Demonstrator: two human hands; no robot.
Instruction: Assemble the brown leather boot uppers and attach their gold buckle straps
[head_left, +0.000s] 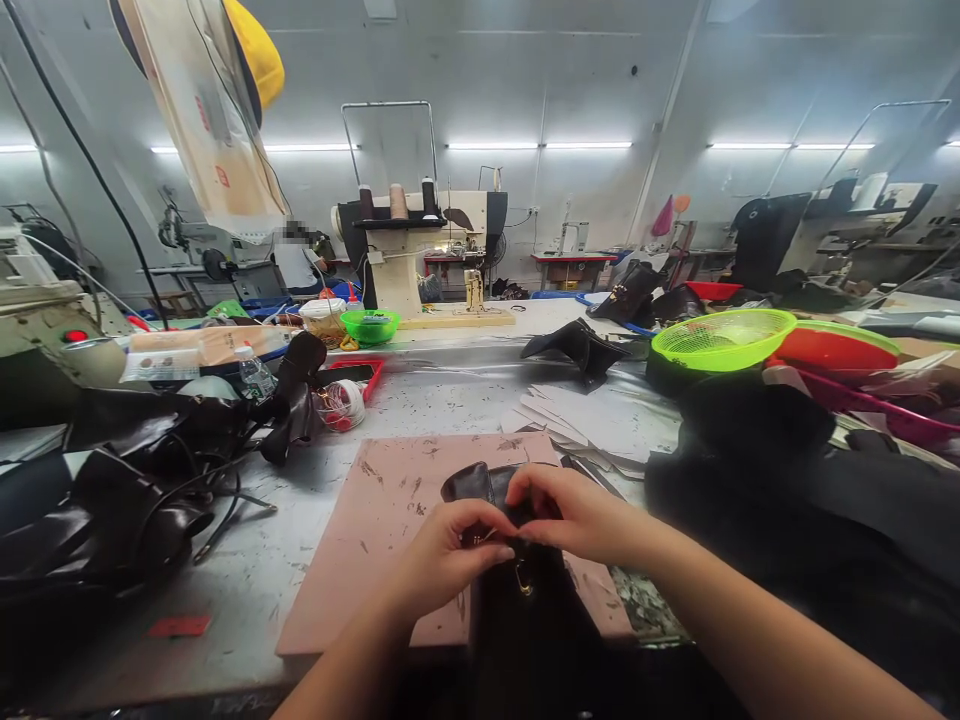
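Observation:
A black leather piece [469, 485] with a gold-coloured buckle [523, 578] lies over a pinkish board [390, 500] and reaches down toward the bottom edge of the view. Over its upper part, my left hand [457, 555] is closed, thumb and fingers pinched together. My right hand [570, 515] is closed too, its fingertips meeting those of my left hand just above the buckle. Whatever is between the fingertips is too small to make out.
Black leather pieces [135, 440] are heaped at the left, dark material [750, 500] at the right. Beyond the board are paper sheets [592, 425], a red tray [371, 380], a green basket [720, 340] and a sewing machine [397, 260]. A person [298, 265] sits far back.

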